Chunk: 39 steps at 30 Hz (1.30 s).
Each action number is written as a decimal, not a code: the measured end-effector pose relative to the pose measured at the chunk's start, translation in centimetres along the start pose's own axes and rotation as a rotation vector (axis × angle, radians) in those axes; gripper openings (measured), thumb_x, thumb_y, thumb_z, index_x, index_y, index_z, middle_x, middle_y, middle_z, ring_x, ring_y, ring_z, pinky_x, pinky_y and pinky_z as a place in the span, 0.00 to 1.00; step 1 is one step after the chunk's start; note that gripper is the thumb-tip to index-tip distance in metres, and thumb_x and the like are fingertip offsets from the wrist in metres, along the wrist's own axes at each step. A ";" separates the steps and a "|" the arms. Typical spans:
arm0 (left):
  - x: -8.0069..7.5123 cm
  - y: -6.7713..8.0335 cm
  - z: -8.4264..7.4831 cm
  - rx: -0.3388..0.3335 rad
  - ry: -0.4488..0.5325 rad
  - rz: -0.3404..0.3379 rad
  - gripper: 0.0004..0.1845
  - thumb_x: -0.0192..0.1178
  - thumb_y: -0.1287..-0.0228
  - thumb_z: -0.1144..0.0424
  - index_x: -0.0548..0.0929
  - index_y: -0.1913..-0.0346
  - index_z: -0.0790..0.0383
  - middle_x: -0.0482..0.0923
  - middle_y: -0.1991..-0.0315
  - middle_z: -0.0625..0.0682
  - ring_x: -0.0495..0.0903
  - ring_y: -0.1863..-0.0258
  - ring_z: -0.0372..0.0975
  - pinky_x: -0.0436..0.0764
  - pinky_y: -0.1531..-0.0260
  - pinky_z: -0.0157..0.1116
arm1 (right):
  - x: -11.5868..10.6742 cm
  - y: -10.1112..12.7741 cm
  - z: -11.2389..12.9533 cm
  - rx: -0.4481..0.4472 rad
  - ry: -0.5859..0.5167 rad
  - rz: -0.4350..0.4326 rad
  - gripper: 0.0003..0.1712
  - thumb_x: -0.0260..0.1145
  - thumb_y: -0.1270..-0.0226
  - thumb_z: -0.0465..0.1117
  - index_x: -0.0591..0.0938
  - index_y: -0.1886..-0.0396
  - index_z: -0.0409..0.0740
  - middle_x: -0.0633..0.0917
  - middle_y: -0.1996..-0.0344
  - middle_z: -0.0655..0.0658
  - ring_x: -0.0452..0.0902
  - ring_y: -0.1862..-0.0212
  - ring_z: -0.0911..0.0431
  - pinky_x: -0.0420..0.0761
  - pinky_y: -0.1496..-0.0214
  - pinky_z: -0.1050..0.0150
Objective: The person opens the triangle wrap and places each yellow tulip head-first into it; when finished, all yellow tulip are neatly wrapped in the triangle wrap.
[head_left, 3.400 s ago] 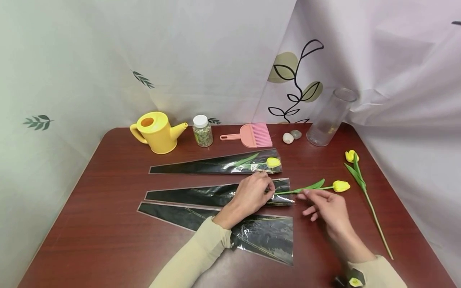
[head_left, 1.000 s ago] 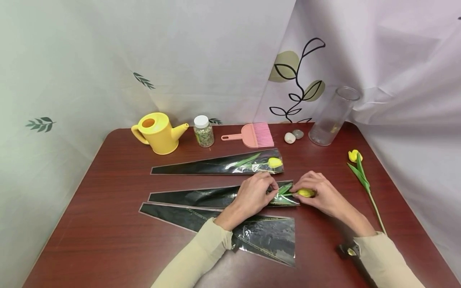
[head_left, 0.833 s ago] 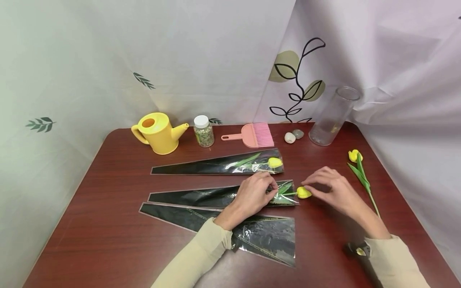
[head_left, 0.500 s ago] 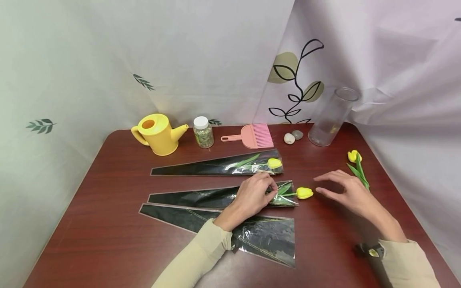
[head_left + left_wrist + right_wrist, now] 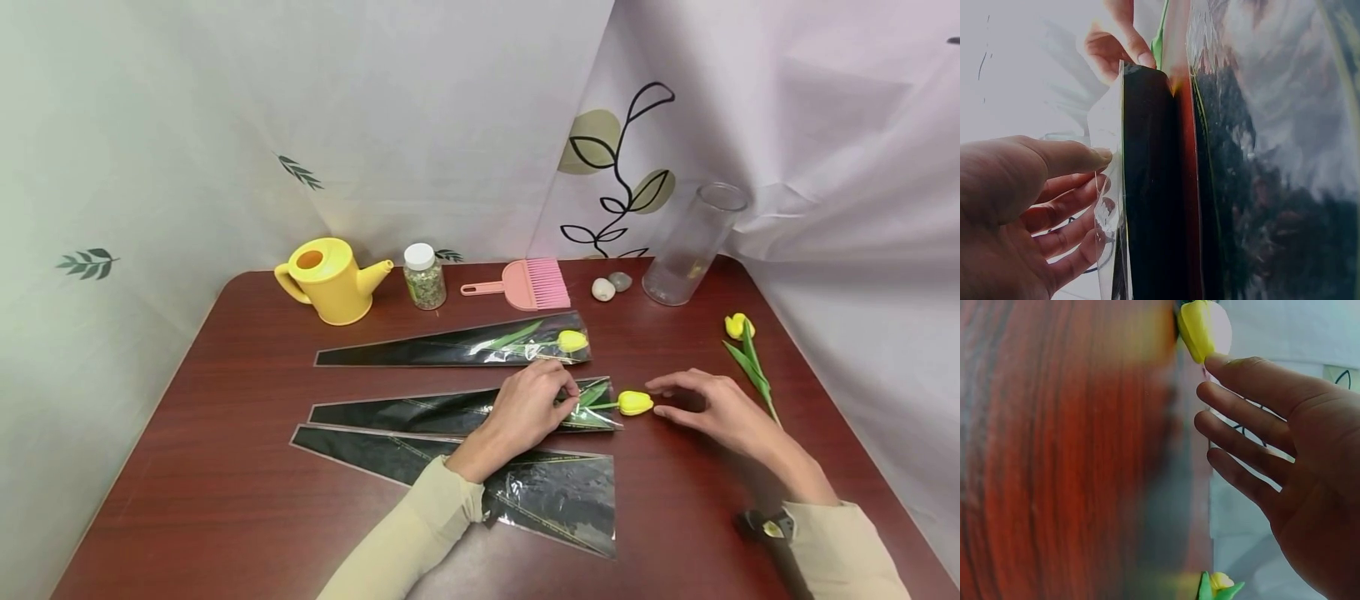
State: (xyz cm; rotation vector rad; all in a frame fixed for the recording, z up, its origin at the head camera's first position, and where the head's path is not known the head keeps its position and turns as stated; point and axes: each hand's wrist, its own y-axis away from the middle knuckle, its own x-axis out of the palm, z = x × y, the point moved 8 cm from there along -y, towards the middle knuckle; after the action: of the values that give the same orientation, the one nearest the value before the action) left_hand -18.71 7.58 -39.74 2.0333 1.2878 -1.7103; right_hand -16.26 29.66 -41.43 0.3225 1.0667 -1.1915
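Yellow tulip (image 5: pixel 634 402) half-sleeved, bloom poking out of the middle cellophane sleeve (image 5: pixel 450 409).
Left hand (image 5: pixel 527 409) pinching the sleeve's open mouth, clear film held between thumb and fingertips (image 5: pixel 1100 154). Right hand (image 5: pixel 720 408) relaxed, fingers (image 5: pixel 1244 415) straight and spread, tips just beside the bloom, gripping nothing. On the wooden table (image 5: pixel 225 467): a filled sleeve (image 5: pixel 465 342) behind, an empty sleeve (image 5: pixel 525 487) in front, a loose tulip (image 5: pixel 746 354) to the right.
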 end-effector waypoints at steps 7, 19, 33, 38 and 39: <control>0.0 0.0 0.0 0.006 -0.002 -0.001 0.01 0.68 0.40 0.58 0.86 0.67 0.50 0.77 0.67 0.41 0.77 0.64 0.32 0.79 0.67 0.30 | 0.1 -0.1 0.2 -0.012 0.002 -0.007 0.21 0.79 0.51 0.33 0.86 0.55 0.50 0.86 0.64 0.58 0.81 0.60 0.61 0.74 0.56 0.73; 0.1 0.0 0.2 0.005 0.000 -0.006 0.01 0.68 0.40 0.59 0.85 0.68 0.49 0.76 0.68 0.40 0.76 0.65 0.32 0.79 0.68 0.29 | 0.5 -0.3 0.3 -0.006 -0.039 0.020 0.18 0.77 0.48 0.32 0.86 0.57 0.50 0.85 0.67 0.60 0.81 0.64 0.64 0.75 0.60 0.74; 0.0 -0.1 0.0 0.018 0.018 -0.015 0.02 0.68 0.39 0.58 0.85 0.66 0.49 0.77 0.66 0.39 0.77 0.63 0.31 0.79 0.66 0.29 | 2.1 -1.2 0.7 0.074 -0.215 0.049 0.14 0.75 0.41 0.39 0.86 0.55 0.54 0.86 0.64 0.59 0.82 0.65 0.62 0.80 0.64 0.69; -0.1 -0.2 0.0 0.017 0.022 -0.017 0.02 0.68 0.39 0.57 0.86 0.66 0.49 0.77 0.65 0.38 0.77 0.62 0.31 0.78 0.65 0.29 | 3.5 -2.1 1.3 0.095 -0.250 0.075 0.12 0.74 0.40 0.42 0.86 0.56 0.55 0.86 0.65 0.59 0.82 0.66 0.62 0.80 0.65 0.68; -0.2 -0.2 -0.1 0.018 0.021 -0.017 0.02 0.67 0.38 0.57 0.86 0.66 0.49 0.77 0.65 0.39 0.77 0.62 0.31 0.78 0.65 0.29 | 3.8 -2.3 1.4 0.096 -0.251 0.081 0.11 0.74 0.40 0.41 0.86 0.56 0.55 0.86 0.65 0.59 0.82 0.66 0.62 0.80 0.65 0.68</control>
State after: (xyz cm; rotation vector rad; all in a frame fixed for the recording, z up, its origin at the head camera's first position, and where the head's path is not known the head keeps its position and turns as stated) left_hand -18.77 7.64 -39.52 2.0615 1.3052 -1.7184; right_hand -17.57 25.53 -43.05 0.2795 0.7736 -1.1783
